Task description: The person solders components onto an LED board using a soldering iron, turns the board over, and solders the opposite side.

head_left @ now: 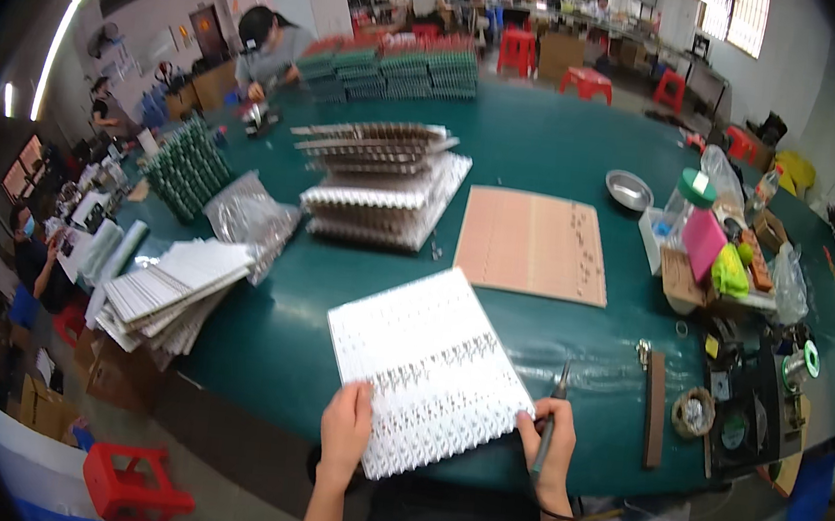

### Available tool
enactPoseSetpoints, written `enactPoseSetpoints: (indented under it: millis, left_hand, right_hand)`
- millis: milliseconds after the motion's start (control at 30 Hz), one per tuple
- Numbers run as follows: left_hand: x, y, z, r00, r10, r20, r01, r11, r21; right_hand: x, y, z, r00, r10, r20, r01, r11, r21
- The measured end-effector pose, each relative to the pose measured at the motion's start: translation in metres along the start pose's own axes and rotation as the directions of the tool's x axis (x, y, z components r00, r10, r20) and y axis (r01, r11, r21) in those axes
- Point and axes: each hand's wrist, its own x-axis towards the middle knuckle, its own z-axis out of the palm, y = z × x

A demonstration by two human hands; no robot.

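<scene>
A white circuit board panel (428, 357) is held tilted above the near edge of the table. Rows of small metallic parts run across it, and its near edge is toothed. My left hand (346, 424) is closed on the panel's left edge, thumb on top. At the right corner, my right hand (553, 444) pinches the panel's edge while also gripping a soldering iron (548, 436), its tip pointing up and away and its cord trailing past the wrist. Beyond the panel lies a flat pinkish-tan board (535, 244) with dark marks along its right side.
Stacked panels (384, 192) stand behind, loose white panels (174, 282) at left, green boards (185, 168) farther back. At right are a metal bowl (629, 190), a brown bar (655, 409), a solder spool (810, 359) and a crowded box (682, 276). A co-worker (272, 51) sits across the table (540, 137).
</scene>
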Motion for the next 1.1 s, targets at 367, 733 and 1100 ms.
enactPoseSetpoints:
  millis: [367, 733, 1100]
  left_hand:
    - [0.016, 0.049, 0.005, 0.978, 0.200, -0.055, -0.207, 0.920, -0.334]
    - [-0.028, 0.137, -0.051, 0.697, 0.676, -0.239, -0.712, 0.692, -0.119]
    - [-0.016, 0.103, -0.033, 0.842, 0.404, -0.356, -0.531, 0.734, -0.423]
  right_hand:
    - [0.066, -0.085, -0.035, 0.953, -0.062, -0.297, 0.256, 0.688, 0.679]
    - [0.061, -0.104, -0.043, 0.897, -0.332, -0.293, 0.434, 0.536, 0.724]
    - [0.062, -0.104, -0.044, 0.887, -0.408, -0.217, 0.453, 0.677, 0.579]
